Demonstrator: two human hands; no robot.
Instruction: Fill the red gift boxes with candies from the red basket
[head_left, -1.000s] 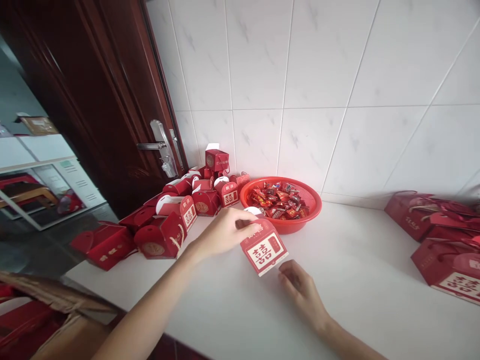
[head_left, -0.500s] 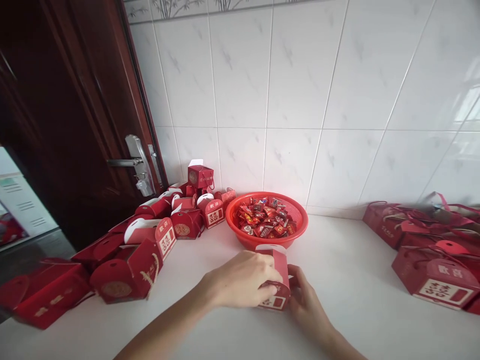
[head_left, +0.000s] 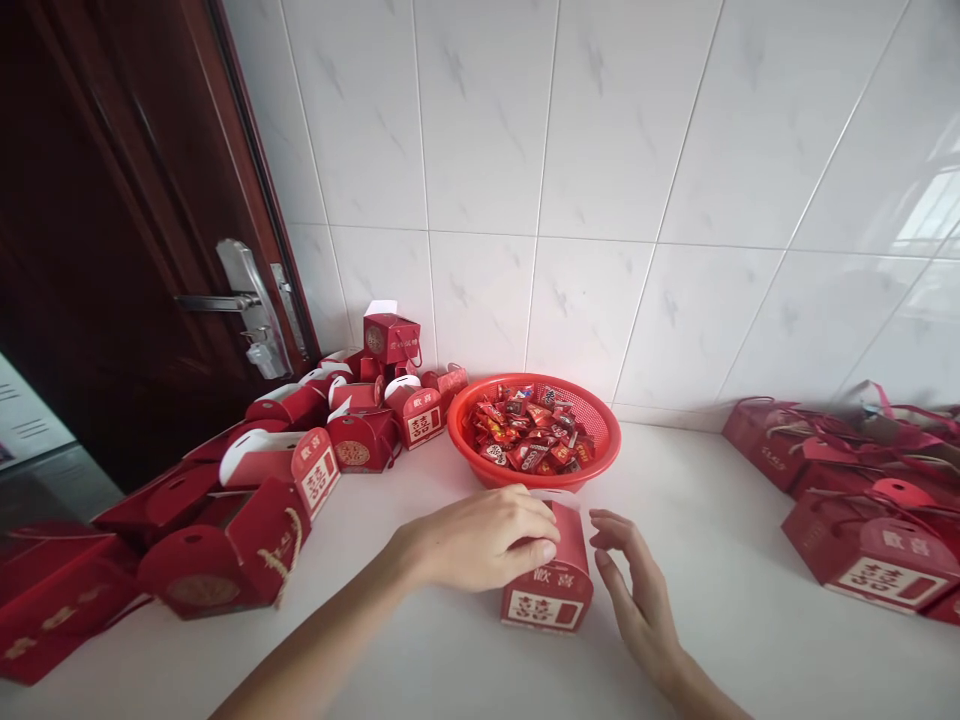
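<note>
Overall, a white marbled tile wall (head_left: pixel 480 130) backs the scene, with a window reflection at upper right. A dark red-brown door (head_left: pixel 112 200), cropped by the frame, stands at left. The white table (head_left: pixel 675 480) bears clustered red boxes (head_left: pixel 360 455) at left and ribboned boxes (head_left: pixel 866 550) at right, the latter partly cut off. A red basket (head_left: pixel 609 455) sits near the wall, between the groups. The central box (head_left: pixel 547 590) stands upright on the table before it; the left hand (head_left: pixel 480 540) grips its top, fingertips partly hidden, and conceals its left side. The right hand (head_left: pixel 637 590), open with fingers bent, is just beside it. Wrapped sweets (head_left: pixel 532 430) fill the basket, most labels illegible.
</note>
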